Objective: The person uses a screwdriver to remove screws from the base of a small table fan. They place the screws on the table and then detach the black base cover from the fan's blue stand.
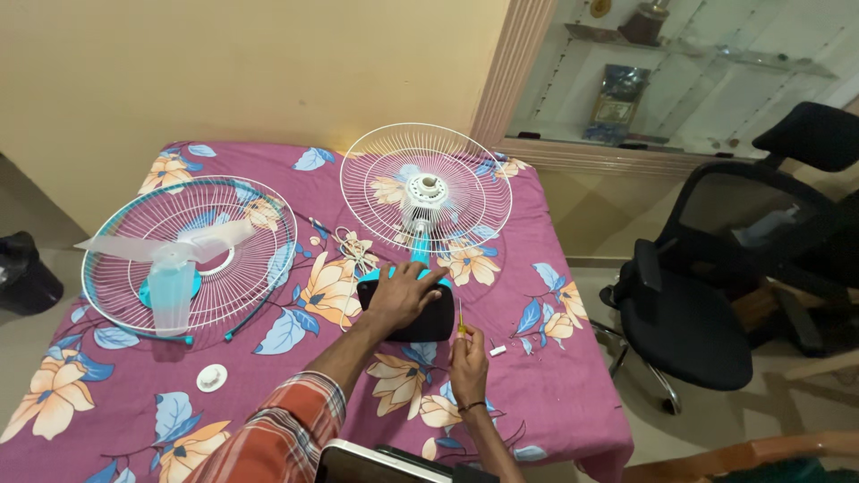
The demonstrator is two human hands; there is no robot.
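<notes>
A table fan stands partly taken apart on a table with a purple floral cloth (pixel 555 394). Its white rear grille (pixel 426 189) with the motor hub is upright on a blue neck above a black base (pixel 428 319). My left hand (pixel 402 296) lies flat on that base, fingers spread. My right hand (pixel 468 358) sits just right of the base and grips a thin yellow-handled screwdriver (pixel 461 317) that points up. To the left lies the front grille (pixel 190 256) with the translucent fan blade (pixel 174 259) resting on it.
A small white round cap (pixel 212 377) lies near the front left of the cloth. A white cord (pixel 356 249) is coiled between the grilles. A small white piece (pixel 498 351) lies right of my right hand. A black office chair (pixel 716 295) stands to the right.
</notes>
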